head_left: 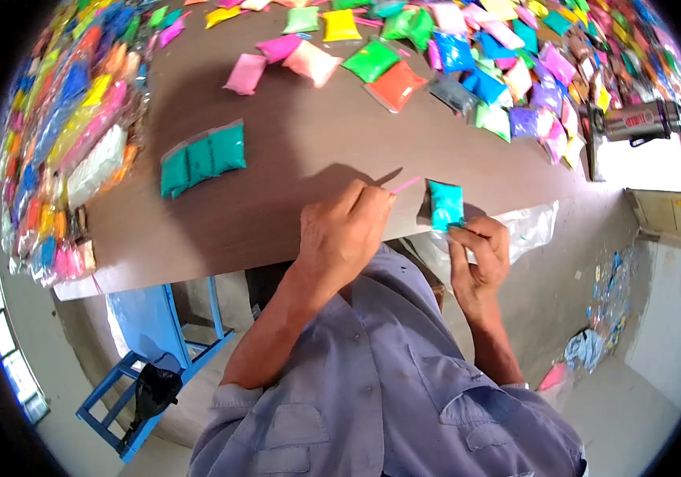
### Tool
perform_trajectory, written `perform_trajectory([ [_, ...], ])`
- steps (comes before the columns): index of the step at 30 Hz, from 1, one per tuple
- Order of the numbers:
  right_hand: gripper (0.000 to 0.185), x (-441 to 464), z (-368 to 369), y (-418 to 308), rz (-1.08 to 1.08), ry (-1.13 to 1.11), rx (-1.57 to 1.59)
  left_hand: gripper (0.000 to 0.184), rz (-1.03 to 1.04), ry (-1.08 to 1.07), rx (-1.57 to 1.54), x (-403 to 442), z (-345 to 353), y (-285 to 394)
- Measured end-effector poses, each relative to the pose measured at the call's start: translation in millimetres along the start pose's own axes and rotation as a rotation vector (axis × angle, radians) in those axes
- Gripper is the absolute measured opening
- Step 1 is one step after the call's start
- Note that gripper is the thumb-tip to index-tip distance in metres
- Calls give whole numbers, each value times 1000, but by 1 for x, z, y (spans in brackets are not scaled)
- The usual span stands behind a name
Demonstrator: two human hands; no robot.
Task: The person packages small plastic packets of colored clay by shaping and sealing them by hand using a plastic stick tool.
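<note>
My left hand [344, 230] is closed over the table's front edge, its fingers pinching a thin pink stick [406, 185] that points right. Between the thumb and fingers of my right hand [481, 253] is the lower edge of a small clear packet with teal contents [446, 205]. The stick's tip is near the packet, apart from it. To the left, a joined strip of teal packets [203, 159] lies flat on the brown table [277, 183].
Strips of coloured packets [78, 135] are heaped along the left side. Loose packets [507, 79] pile up at the back right, beside a dark metal flask [638, 121]. Below the table stands a blue metal stool [145, 322]; clear plastic [535, 226] hangs at the right front edge.
</note>
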State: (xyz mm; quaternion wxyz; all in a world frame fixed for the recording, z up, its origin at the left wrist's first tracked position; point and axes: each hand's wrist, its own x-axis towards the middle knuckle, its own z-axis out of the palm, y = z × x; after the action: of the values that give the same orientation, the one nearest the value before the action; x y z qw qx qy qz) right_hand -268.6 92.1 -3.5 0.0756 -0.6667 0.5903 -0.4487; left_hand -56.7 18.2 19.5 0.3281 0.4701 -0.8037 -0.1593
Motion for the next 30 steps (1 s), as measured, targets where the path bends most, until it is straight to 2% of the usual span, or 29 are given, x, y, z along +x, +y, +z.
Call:
perform_trajectory([
  [3, 19, 20, -5, -13, 47, 2, 39, 10, -46, 45, -13, -9, -10, -9],
  [6, 13, 40, 4, -25, 111, 31, 159, 7, -167, 145, 124, -26, -20, -31],
  [8, 9, 51, 12, -34, 452, -2, 507, 6, -189, 185, 193, -35, -35, -40],
  [13, 8, 66, 48, -33, 432, -162, 652, 11, -182, 294, 404, -67, -65, -68],
  [18, 7, 77, 81, -39, 399, -323, 718, 17, -287, 241, 413, -70, -84, -70],
  [21, 6, 80, 88, -38, 381, -428, 707, 23, -234, 225, 333, -55, -81, -56],
  [23, 6, 82, 88, -38, 368, -489, 682, 24, -209, 250, 67, -41, -70, -46],
  [24, 6, 83, 88, -40, 387, -536, 694, 24, -213, 255, 64, -35, -63, -42],
  [26, 6, 83, 88, -42, 403, -584, 702, 22, -278, 237, -249, -23, -53, -38],
  [27, 6, 83, 89, -44, 374, -606, 704, 22, -280, 241, -250, -22, -51, -41],
  [29, 5, 83, 93, -47, 343, -628, 704, 17, -244, 117, -334, -20, -42, -50],
  [30, 6, 83, 96, -50, 360, -597, 707, 13, -247, 185, -397, -21, -36, -53],
])
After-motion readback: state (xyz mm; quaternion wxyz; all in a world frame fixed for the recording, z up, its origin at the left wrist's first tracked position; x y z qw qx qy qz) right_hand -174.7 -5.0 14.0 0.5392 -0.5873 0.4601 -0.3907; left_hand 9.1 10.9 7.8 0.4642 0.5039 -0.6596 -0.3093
